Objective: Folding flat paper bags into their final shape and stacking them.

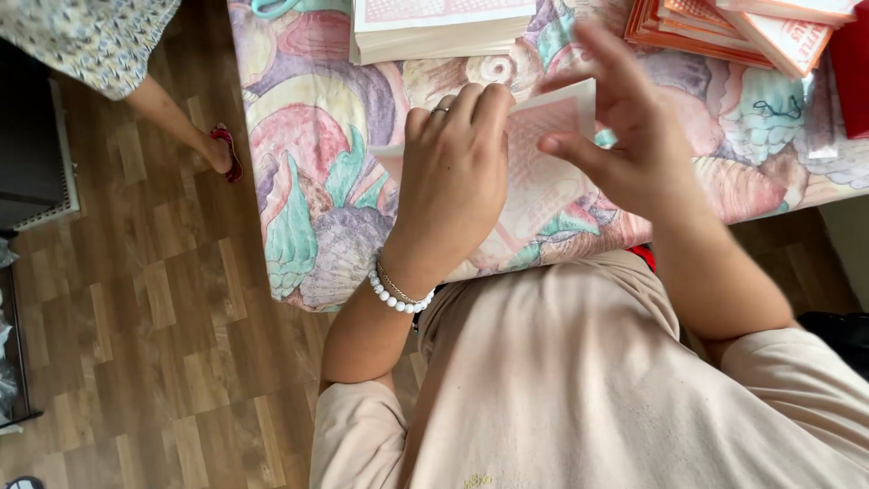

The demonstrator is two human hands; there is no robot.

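My left hand (453, 177), with a ring and a white bead bracelet, grips a pale sheet of card with a pink patterned panel (543, 154), held above the table edge. Its fingers curl over the sheet's top edge. My right hand (634, 136) touches the sheet's right side, thumb against the pink face and fingers spread apart above it. The left hand hides much of the sheet's left half.
A table with a shell-patterned cloth (308, 154) carries a stack of white cards (434, 32) at the back and a fan of orange cards (724, 32) at the back right. Another person's leg and red sandal (222, 149) stand on the wooden floor at the left.
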